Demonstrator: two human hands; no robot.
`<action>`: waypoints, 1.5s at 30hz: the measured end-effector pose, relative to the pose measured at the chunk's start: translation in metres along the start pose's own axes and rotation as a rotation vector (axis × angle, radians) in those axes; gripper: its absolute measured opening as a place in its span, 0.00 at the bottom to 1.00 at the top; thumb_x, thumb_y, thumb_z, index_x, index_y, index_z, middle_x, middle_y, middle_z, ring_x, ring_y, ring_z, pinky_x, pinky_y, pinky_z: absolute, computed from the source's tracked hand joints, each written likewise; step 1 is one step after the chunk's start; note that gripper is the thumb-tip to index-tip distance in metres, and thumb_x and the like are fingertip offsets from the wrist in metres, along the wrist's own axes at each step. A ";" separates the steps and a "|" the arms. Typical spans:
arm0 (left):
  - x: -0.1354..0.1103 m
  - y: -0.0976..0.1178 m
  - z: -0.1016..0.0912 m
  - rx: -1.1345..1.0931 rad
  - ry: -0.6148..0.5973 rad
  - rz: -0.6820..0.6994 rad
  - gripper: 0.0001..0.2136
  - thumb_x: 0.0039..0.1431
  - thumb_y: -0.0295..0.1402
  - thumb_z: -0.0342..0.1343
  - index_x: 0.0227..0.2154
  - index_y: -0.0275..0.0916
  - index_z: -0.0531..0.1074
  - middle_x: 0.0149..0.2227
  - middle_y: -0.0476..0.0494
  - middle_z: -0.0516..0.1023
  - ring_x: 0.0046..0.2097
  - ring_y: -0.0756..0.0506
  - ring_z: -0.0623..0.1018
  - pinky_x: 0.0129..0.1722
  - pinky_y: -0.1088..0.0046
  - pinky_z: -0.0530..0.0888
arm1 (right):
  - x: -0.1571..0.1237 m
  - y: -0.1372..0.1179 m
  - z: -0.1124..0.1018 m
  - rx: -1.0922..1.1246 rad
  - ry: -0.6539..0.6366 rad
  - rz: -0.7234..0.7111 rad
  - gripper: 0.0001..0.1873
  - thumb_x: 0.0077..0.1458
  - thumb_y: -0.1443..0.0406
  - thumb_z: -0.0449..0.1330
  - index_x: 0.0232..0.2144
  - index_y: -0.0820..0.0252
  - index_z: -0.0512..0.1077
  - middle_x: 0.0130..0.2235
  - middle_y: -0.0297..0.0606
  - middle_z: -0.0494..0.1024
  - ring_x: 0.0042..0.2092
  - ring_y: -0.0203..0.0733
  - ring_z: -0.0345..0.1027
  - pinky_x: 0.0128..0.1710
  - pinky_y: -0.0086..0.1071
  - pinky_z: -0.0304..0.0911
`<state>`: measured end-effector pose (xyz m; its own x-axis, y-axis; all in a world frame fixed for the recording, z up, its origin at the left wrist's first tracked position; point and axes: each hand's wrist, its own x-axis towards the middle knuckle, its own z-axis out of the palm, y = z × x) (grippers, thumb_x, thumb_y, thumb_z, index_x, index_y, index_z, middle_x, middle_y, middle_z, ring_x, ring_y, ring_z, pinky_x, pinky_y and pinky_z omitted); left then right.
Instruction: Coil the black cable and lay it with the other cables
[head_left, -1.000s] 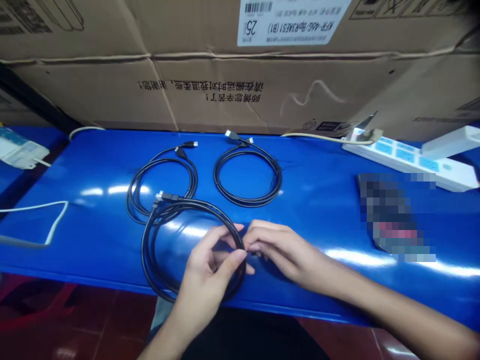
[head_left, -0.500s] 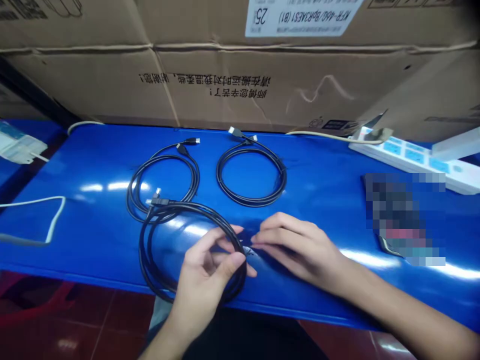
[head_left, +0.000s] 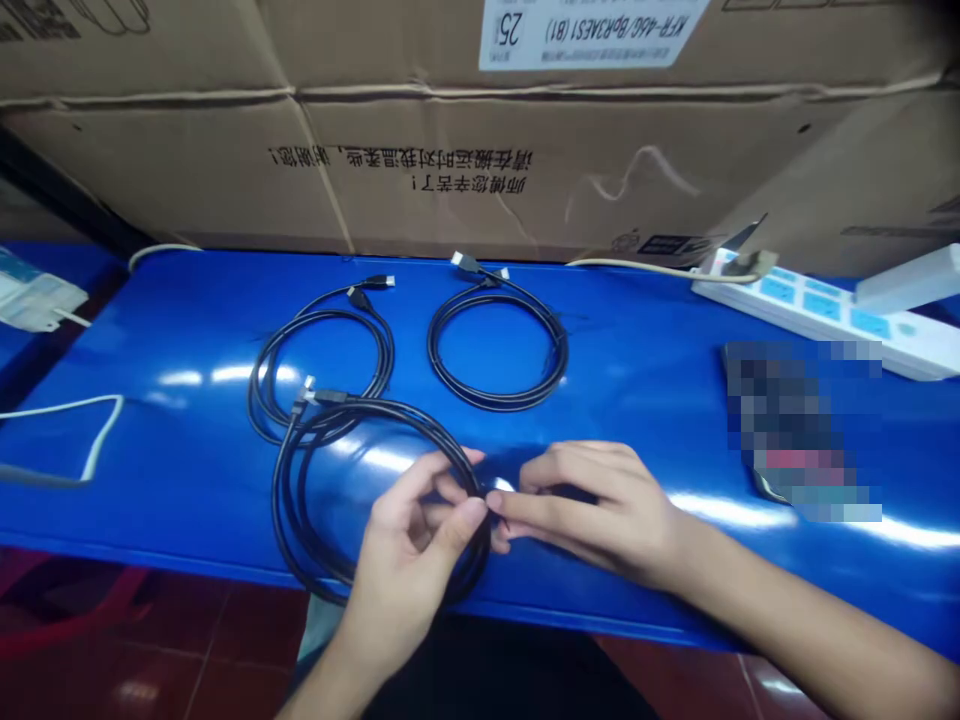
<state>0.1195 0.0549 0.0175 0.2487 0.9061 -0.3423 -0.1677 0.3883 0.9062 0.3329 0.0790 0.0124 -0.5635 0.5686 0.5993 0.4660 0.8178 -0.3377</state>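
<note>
The right hand (head_left: 611, 505) is closing back in after standing just apart half a second ago; its fingertips are now reaching the coil's right side, though I cannot tell whether they are pinching anything. The left hand (head_left: 412, 540) is still pinching the black cable coil (head_left: 429, 425) at the near edge of the bench (head_left: 637, 370), so handling is apparently resuming there.

smooth, plastic-looking black cable (head_left: 420, 418) in my left hand (head_left: 409, 555), glossy blue tabletop (head_left: 637, 385) beneath, matt cardboard (head_left: 450, 130) at twelve o'clock, white plastic power strip (head_left: 836, 318) at two
</note>
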 end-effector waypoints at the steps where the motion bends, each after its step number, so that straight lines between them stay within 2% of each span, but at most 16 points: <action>1: 0.000 0.000 0.000 0.004 -0.006 -0.001 0.14 0.61 0.38 0.65 0.49 0.45 0.76 0.33 0.54 0.73 0.32 0.47 0.85 0.36 0.74 0.81 | 0.000 -0.001 0.000 0.012 0.000 0.004 0.06 0.67 0.64 0.62 0.44 0.58 0.77 0.33 0.35 0.78 0.30 0.35 0.70 0.28 0.29 0.60; 3: 0.000 0.001 0.001 0.025 -0.009 0.003 0.14 0.61 0.38 0.65 0.49 0.45 0.76 0.33 0.54 0.72 0.32 0.47 0.85 0.35 0.75 0.80 | 0.001 -0.003 0.000 0.066 -0.015 0.037 0.07 0.67 0.64 0.61 0.42 0.59 0.77 0.34 0.36 0.78 0.31 0.35 0.70 0.29 0.29 0.62; 5: -0.001 0.002 0.001 0.045 -0.004 0.015 0.14 0.61 0.38 0.65 0.49 0.45 0.76 0.33 0.54 0.73 0.31 0.47 0.85 0.34 0.76 0.79 | 0.003 -0.006 0.000 0.207 -0.047 0.137 0.08 0.69 0.65 0.58 0.40 0.61 0.77 0.34 0.38 0.78 0.34 0.37 0.72 0.32 0.29 0.64; 8: -0.001 0.003 0.002 0.054 -0.023 0.032 0.13 0.62 0.37 0.63 0.48 0.44 0.76 0.33 0.53 0.75 0.30 0.48 0.85 0.35 0.77 0.78 | 0.010 -0.010 -0.001 0.552 -0.142 0.434 0.12 0.69 0.64 0.57 0.34 0.61 0.76 0.33 0.38 0.77 0.35 0.37 0.71 0.35 0.30 0.65; 11: -0.002 0.003 0.001 0.048 -0.056 0.046 0.12 0.63 0.37 0.63 0.48 0.45 0.76 0.34 0.54 0.75 0.31 0.49 0.85 0.37 0.77 0.78 | 0.017 -0.011 0.000 0.878 -0.269 0.763 0.18 0.68 0.57 0.58 0.29 0.61 0.73 0.28 0.34 0.74 0.30 0.35 0.66 0.30 0.28 0.63; 13: -0.002 0.002 0.001 0.048 -0.056 0.045 0.12 0.63 0.38 0.63 0.48 0.46 0.76 0.34 0.55 0.74 0.31 0.49 0.85 0.37 0.77 0.78 | 0.020 -0.010 0.001 1.004 -0.296 0.895 0.18 0.66 0.54 0.59 0.30 0.61 0.72 0.25 0.30 0.70 0.27 0.33 0.64 0.26 0.26 0.60; 15: -0.002 0.001 0.001 0.055 -0.038 0.039 0.12 0.63 0.38 0.63 0.48 0.45 0.76 0.33 0.54 0.74 0.31 0.49 0.85 0.36 0.77 0.78 | 0.020 -0.008 0.002 1.012 -0.252 0.935 0.17 0.65 0.54 0.60 0.31 0.61 0.72 0.25 0.29 0.68 0.26 0.32 0.63 0.24 0.25 0.59; 17: -0.002 0.002 0.001 0.063 -0.018 0.033 0.12 0.62 0.39 0.63 0.48 0.44 0.76 0.33 0.53 0.74 0.31 0.48 0.85 0.36 0.76 0.78 | 0.017 -0.006 0.002 0.913 -0.135 0.879 0.15 0.66 0.55 0.60 0.33 0.60 0.72 0.26 0.30 0.70 0.25 0.33 0.64 0.24 0.25 0.61; 18: -0.002 0.002 0.001 0.062 -0.010 0.033 0.13 0.62 0.39 0.63 0.48 0.44 0.76 0.33 0.53 0.74 0.31 0.48 0.85 0.36 0.75 0.78 | 0.015 -0.005 0.001 0.831 -0.066 0.808 0.13 0.66 0.57 0.60 0.33 0.60 0.72 0.27 0.31 0.71 0.26 0.33 0.65 0.24 0.26 0.62; 21: -0.001 0.003 0.000 0.042 -0.001 0.033 0.14 0.61 0.39 0.64 0.48 0.45 0.76 0.33 0.53 0.74 0.30 0.48 0.84 0.35 0.75 0.78 | 0.009 -0.004 -0.002 0.537 0.073 0.432 0.06 0.64 0.62 0.64 0.38 0.59 0.74 0.31 0.34 0.77 0.30 0.35 0.70 0.29 0.28 0.67; 23: -0.001 0.003 0.000 0.029 0.010 0.041 0.14 0.60 0.39 0.65 0.48 0.44 0.77 0.32 0.54 0.73 0.29 0.49 0.83 0.33 0.76 0.78 | 0.006 -0.004 -0.003 0.360 0.083 0.186 0.07 0.62 0.65 0.67 0.40 0.60 0.75 0.33 0.36 0.80 0.32 0.36 0.73 0.32 0.29 0.69; 26: 0.000 0.003 -0.001 0.026 0.015 0.039 0.14 0.60 0.38 0.65 0.47 0.44 0.78 0.31 0.54 0.73 0.29 0.49 0.83 0.33 0.76 0.79 | 0.004 -0.006 -0.004 0.191 0.045 0.022 0.06 0.62 0.69 0.66 0.43 0.62 0.76 0.31 0.36 0.80 0.31 0.36 0.73 0.30 0.30 0.67; 28: -0.001 0.002 -0.001 0.016 0.002 0.034 0.14 0.60 0.38 0.65 0.48 0.45 0.77 0.32 0.54 0.73 0.30 0.49 0.84 0.34 0.76 0.79 | 0.003 -0.006 -0.002 0.128 0.035 0.008 0.05 0.65 0.69 0.63 0.43 0.62 0.77 0.30 0.35 0.79 0.29 0.35 0.72 0.28 0.30 0.65; 31: -0.001 0.001 -0.002 0.005 -0.009 0.041 0.13 0.61 0.38 0.64 0.49 0.46 0.76 0.33 0.54 0.74 0.30 0.48 0.85 0.35 0.75 0.79 | 0.001 -0.005 0.001 0.091 0.030 0.065 0.06 0.67 0.67 0.61 0.44 0.60 0.77 0.31 0.35 0.78 0.30 0.36 0.72 0.27 0.29 0.66; 41: 0.000 0.002 0.000 0.034 0.009 0.038 0.14 0.61 0.37 0.64 0.48 0.44 0.76 0.32 0.53 0.75 0.30 0.47 0.84 0.34 0.73 0.79 | 0.006 -0.005 0.005 0.376 -0.080 0.214 0.06 0.68 0.67 0.59 0.41 0.63 0.77 0.34 0.38 0.80 0.34 0.35 0.73 0.31 0.27 0.67; 45: 0.001 0.003 0.001 0.048 0.028 0.049 0.14 0.60 0.37 0.64 0.48 0.43 0.77 0.32 0.53 0.73 0.29 0.48 0.83 0.34 0.74 0.79 | 0.005 -0.005 0.003 0.346 -0.120 0.213 0.07 0.69 0.68 0.57 0.43 0.62 0.76 0.35 0.38 0.80 0.35 0.36 0.73 0.32 0.27 0.66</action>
<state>0.1200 0.0567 0.0205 0.2146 0.9283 -0.3035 -0.1328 0.3356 0.9326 0.3257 0.0786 0.0150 -0.5646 0.7174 0.4082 0.3351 0.6512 -0.6809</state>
